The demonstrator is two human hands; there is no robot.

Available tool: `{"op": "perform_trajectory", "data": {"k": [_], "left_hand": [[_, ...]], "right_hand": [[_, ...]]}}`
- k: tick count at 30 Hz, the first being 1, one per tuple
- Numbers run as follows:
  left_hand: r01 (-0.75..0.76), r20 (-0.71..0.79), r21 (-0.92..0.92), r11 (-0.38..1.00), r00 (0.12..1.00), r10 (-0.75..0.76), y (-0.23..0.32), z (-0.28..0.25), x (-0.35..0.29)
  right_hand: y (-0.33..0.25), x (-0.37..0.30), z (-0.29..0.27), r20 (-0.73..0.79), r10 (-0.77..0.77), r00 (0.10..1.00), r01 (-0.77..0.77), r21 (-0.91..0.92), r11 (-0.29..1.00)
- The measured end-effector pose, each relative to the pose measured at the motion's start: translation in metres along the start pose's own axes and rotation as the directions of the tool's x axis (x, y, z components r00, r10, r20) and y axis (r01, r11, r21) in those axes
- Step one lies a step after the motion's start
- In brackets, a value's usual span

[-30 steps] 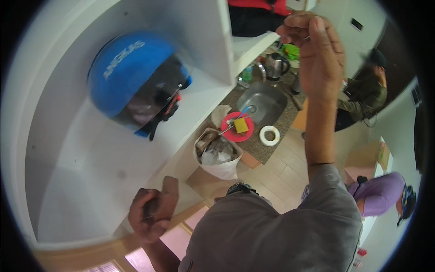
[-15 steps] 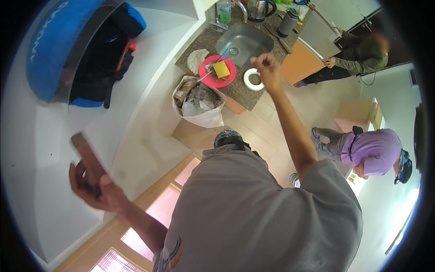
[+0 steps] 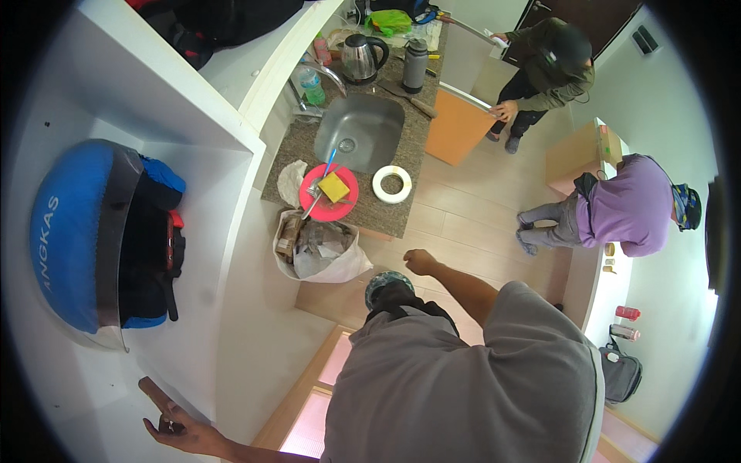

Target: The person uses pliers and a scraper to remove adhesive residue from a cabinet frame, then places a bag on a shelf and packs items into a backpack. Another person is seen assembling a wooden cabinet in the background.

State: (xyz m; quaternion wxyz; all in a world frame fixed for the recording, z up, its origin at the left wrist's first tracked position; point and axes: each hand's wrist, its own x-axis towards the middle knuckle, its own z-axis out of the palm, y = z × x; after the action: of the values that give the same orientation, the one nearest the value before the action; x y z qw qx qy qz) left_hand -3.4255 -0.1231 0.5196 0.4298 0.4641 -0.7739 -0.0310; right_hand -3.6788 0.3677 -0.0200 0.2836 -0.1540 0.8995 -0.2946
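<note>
At the lower left, my left hand [image 3: 185, 436] is closed round a brown, wooden-looking block [image 3: 157, 393] whose end sticks out past the fingers. A small dark part shows beneath the block, too unclear to name. This hand is beside a white cubby shelf [image 3: 193, 339], below a blue helmet [image 3: 73, 224] with a dark visor. My right hand [image 3: 419, 262] is curled into a fist over the floor, in front of the counter; whatever is inside it, if anything, is hidden. Closest to it are a white plastic bag of rubbish [image 3: 351, 262] and a white tape roll [image 3: 379, 193].
A granite counter [image 3: 289, 150] holds a sink [image 3: 370, 127], a pink plate [image 3: 351, 204] with a yellow sponge [image 3: 333, 187], a kettle [image 3: 356, 62] and a grey flask [image 3: 414, 68]. One person [image 3: 552, 69] handles an orange panel [image 3: 455, 131]; another in purple [image 3: 625, 208] bends over a white bench.
My right hand has dropped from above the sink's edge toward my body. My left hand, still with the block, sits lower in view. The whole view has shifted, showing more counter and shelf.
</note>
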Motion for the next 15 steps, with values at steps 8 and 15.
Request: {"op": "perform_trajectory", "data": {"k": [8, 15], "left_hand": [[0.194, 0.145, -0.594, 0.781, 0.980, -0.133, 0.017, 0.014, 0.000], [-0.206, 0.401, 0.347, 0.915, 0.915, 0.054, -0.057, -0.009, 0.019]], "right_hand": [[0.074, 0.110, -0.102, -0.377, 0.226, 0.898, -0.227, 0.043, 0.973], [0.147, 0.260, -0.224, -0.748, 0.333, 0.574, -0.211, 0.258, 0.943]]}}
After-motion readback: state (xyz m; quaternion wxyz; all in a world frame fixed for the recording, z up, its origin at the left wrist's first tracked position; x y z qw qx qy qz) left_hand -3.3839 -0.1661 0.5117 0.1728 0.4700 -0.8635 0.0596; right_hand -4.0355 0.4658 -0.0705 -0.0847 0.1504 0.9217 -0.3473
